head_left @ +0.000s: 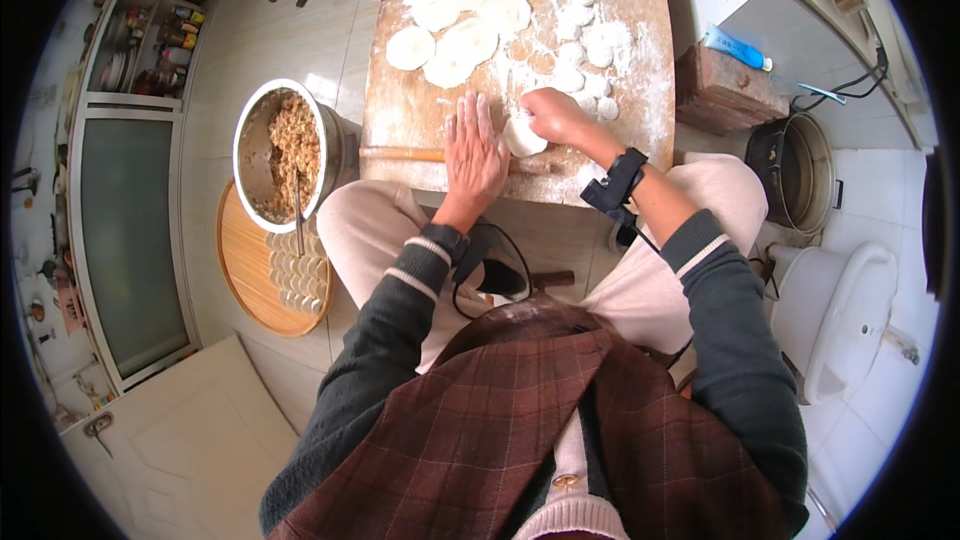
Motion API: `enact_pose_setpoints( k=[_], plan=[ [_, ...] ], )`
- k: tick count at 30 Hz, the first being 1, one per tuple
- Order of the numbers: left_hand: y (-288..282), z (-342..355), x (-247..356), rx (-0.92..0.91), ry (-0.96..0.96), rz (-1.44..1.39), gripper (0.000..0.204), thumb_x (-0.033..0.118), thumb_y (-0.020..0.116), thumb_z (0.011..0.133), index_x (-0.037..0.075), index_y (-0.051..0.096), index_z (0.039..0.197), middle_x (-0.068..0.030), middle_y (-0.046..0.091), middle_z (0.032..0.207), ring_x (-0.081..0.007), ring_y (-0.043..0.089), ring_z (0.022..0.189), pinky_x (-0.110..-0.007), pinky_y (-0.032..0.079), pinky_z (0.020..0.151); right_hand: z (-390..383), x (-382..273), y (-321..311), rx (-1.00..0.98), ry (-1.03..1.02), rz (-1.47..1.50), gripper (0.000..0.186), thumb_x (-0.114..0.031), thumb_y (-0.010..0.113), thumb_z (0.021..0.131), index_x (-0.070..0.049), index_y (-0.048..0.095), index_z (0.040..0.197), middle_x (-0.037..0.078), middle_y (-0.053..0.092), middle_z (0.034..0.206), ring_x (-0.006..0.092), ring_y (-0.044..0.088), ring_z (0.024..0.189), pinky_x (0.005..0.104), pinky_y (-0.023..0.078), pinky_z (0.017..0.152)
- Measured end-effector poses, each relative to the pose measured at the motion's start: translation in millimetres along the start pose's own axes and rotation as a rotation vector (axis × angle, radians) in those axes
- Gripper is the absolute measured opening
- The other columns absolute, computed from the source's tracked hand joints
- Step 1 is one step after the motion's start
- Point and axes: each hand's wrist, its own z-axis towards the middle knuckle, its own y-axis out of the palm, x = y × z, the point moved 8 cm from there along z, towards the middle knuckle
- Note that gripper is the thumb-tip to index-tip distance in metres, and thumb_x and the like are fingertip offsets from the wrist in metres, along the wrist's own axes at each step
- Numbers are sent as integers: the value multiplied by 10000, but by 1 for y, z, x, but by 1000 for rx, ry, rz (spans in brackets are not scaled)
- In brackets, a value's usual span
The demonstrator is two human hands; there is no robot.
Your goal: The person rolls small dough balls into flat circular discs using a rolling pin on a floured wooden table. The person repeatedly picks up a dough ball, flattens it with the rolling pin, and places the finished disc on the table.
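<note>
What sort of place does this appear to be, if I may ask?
Most likely a home kitchen: there is a floured wooden board with flat dough rounds on it, a large bowl of chopped mixture, and a cabinet with bottles on its shelves.

No lettering can be made out clearly. Pale marks that look like print run along the blue tube point(737, 46) at the upper right of the frame — too small to read — and the bottles point(178, 38) in the cabinet point(132, 99) at the upper left carry coloured patches, perhaps labels, equally illegible.
</note>
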Motion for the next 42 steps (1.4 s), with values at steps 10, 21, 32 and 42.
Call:
enact_pose_setpoints(
  k=[10, 21, 32, 42],
  plan=[
    [-5, 20, 3, 67, -8, -52, 674, 237, 469, 944, -48, 248, 1513, -263, 246, 1573, -398, 238, 1468, -489, 171, 1202, -4, -1, -10, 105, -33, -64, 110, -95, 601, 771, -20, 680, 778, 219, 678, 845, 392, 671, 850, 497, 517, 712],
    [-13, 47, 4, 191, -3, -128, 705, 266, 455, 943, -66, 218, 1518, -271, 194, 1592, -404, 185, 1485, -484, 136, 1213, -6, -10, -9, 103, -89, -167, 111, -137, 650, 763, -29, 675, 769, 193, 667, 800, 374, 666, 826, 491, 517, 712],
    [-6, 48, 5, 321, 93, -95, 673, 253, 460, 946, -74, 258, 1498, -294, 251, 1559, -434, 249, 1451, -500, 178, 1196, -6, -5, -4, 74, -85, -217, 99, -112, 619, 758, -36, 683, 760, 185, 681, 823, 369, 675, 808, 472, 530, 683],
    [8, -25, 5, 122, 66, -11, 669, 266, 469, 957, -50, 260, 1508, -260, 258, 1570, -399, 262, 1457, -497, 195, 1194, 0, 27, -5, 87, 98, 71, 97, -116, 643, 759, -29, 656, 800, 213, 653, 814, 404, 636, 809, 463, 506, 713]
  ],
)
